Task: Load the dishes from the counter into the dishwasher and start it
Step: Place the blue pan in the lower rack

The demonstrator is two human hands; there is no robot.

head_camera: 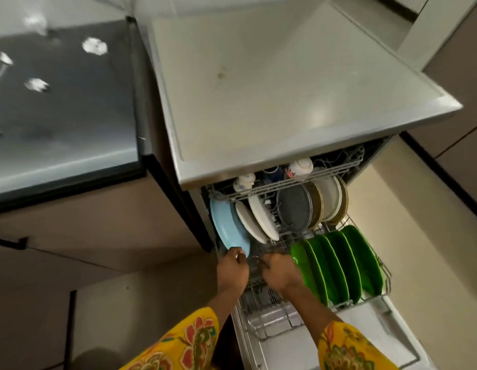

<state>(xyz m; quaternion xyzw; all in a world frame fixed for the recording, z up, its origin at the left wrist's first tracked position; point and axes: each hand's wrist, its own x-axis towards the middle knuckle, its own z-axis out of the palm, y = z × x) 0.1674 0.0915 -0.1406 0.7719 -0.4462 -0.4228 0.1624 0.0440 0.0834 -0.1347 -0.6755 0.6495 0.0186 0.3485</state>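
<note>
The dishwasher (306, 129) stands open, its door (338, 343) dropped toward the near side and its flat top bare, so loading looks nearly finished. The lower rack (266, 324) is pulled out and well filled: a row of green plates (338, 265) on the right, a dark plate (294, 206) and pale ones behind it, white plates (258, 222) left of centre. Cups (300, 166) sit in the upper rack (336, 169), farther back. At the left edge stands a blue plate (228, 225); the left hand (232, 268) pinches its near rim, seemingly seating it. The right hand (278, 273) is curled down among the rack wires; whether it grips anything, I cannot tell. Pushing in the rack, closing and starting remain.
</note>
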